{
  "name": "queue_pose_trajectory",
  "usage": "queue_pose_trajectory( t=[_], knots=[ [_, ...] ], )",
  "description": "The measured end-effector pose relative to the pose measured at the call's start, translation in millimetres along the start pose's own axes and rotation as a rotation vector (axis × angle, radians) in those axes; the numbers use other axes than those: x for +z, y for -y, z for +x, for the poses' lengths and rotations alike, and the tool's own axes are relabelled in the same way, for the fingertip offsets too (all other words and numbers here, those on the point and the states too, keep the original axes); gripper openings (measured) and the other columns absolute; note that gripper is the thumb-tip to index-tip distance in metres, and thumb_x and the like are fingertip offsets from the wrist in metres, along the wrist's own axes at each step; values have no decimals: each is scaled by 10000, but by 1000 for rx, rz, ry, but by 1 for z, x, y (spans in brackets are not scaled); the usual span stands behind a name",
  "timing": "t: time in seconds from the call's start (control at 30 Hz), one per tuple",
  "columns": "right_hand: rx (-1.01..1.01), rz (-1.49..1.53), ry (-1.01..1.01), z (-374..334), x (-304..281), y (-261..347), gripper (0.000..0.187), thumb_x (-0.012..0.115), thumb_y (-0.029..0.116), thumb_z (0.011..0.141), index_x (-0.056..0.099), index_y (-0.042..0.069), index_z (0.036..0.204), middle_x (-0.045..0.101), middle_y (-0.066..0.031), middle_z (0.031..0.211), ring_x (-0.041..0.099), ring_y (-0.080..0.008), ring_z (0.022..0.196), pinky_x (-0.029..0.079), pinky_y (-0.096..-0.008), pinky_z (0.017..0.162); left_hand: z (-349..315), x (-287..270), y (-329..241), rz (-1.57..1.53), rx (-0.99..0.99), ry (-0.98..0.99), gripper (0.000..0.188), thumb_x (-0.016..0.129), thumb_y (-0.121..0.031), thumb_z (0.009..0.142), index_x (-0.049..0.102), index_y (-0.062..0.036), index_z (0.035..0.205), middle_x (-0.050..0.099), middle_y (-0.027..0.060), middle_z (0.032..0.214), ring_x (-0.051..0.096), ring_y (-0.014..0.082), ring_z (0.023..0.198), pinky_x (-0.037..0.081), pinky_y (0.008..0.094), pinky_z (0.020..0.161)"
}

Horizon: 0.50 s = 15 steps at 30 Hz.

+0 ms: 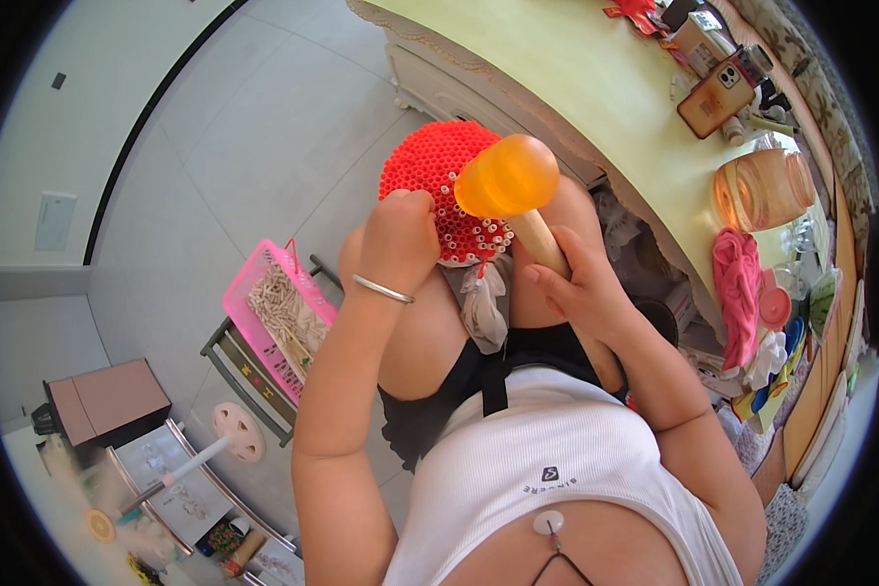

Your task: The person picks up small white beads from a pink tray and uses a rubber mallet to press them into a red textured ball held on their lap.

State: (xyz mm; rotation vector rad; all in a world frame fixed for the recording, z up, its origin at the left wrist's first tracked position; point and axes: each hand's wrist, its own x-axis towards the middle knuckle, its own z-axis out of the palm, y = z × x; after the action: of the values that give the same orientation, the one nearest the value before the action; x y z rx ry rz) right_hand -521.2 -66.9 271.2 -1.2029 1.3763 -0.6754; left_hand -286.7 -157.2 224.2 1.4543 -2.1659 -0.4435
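Observation:
A round bundle of red tubes (430, 156), packed like a honeycomb, stands between my knees. White plugs (479, 234) fill several tubes along its near and right side. My left hand (398, 239) is closed over the bundle's left part; what its fingers pinch, if anything, is hidden. In my right hand (591, 288) is the pale wooden handle of a mallet (508, 178). The mallet's rounded, translucent orange head is above the bundle's right side and covers part of it. Below the bundle hangs a greyish bag (485, 311) with a red tie.
To my left, a pink basket (234, 291) of small white sticks (281, 301) rests on a dark stool (249, 376). A table with a yellow-green top (557, 59) curves along the right, holding a phone (718, 96), an amber jar (762, 188) and a pink cloth (735, 283).

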Motion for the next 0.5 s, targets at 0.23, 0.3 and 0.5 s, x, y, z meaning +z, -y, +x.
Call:
queue_pose_trajectory(
  t=[0.23,0.3,0.5],
  knots=[
    [-18,-24,0,1,2,1,266,669,205,947,541,31,1102,570,-54,771,513,-125,620,426,-280,555,5,-3,-12,104,17,47,39,620,-37,810,649,-12,816,638,184,818,619,385,805,512,454,730],
    [-42,-53,-10,0,2,-1,282,674,209,942,541,28,1112,584,-72,795,528,-149,659,441,-292,597,5,0,-4,61,20,12,31,633,-27,797,653,-11,814,645,182,812,623,381,801,512,450,725],
    [-115,-64,-30,5,1,-11,302,674,224,935,542,22,1116,601,-129,843,558,-229,776,467,-341,721,1,-3,-3,-111,-75,-55,57,675,9,752,671,-10,806,665,175,791,637,364,782,512,437,713]
  ],
)
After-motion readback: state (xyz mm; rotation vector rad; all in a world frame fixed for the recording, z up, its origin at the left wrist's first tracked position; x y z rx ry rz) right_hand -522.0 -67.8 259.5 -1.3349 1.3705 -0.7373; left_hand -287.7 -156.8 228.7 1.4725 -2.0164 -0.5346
